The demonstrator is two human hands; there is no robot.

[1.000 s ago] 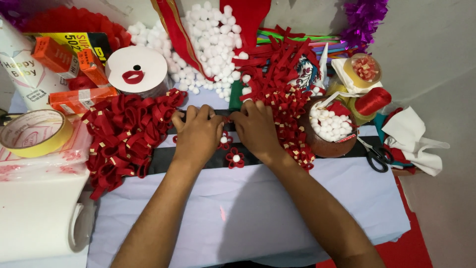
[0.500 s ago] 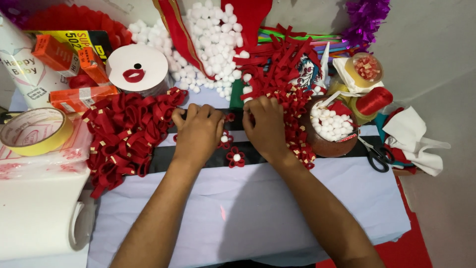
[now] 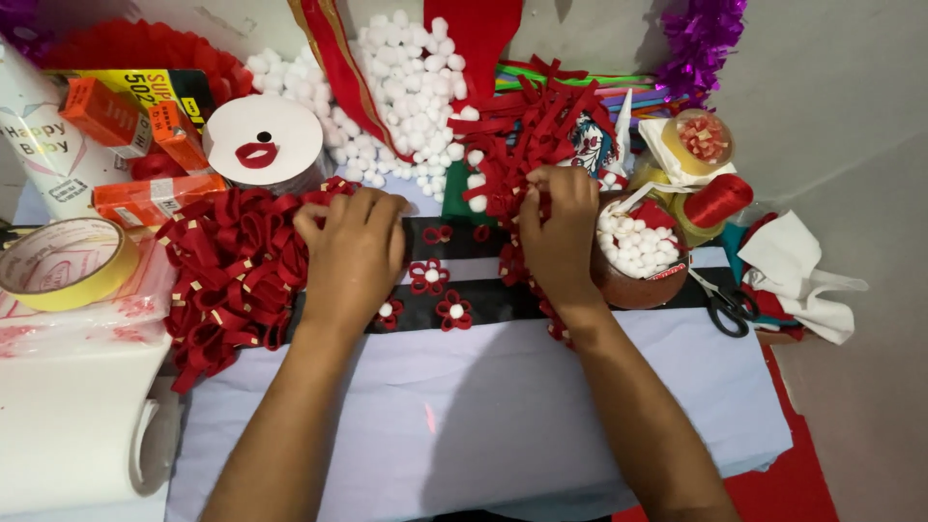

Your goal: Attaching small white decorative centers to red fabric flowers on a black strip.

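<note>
Red ribbon loops (image 3: 227, 275) lying in heap at left of black strip (image 3: 483, 300). Left hand (image 3: 353, 256) reaching into heap, grip hidden. Right hand (image 3: 559, 232) pinching loops by pompom bowl (image 3: 633, 256). Hands staying apart; better taking one loop only.

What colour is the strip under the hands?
Black strip, with red-and-white flowers; head view.

A single head-worn camera looks steeply down from above the person's own shoulders, facing forward across the pale blue table cover (image 3: 464, 406), with both forearms entering from the bottom edge. It sits close: the work surface fills nearly the whole frame, and only a strip of grey floor (image 3: 851, 116) shows at right. No second view shares the scene.
</note>
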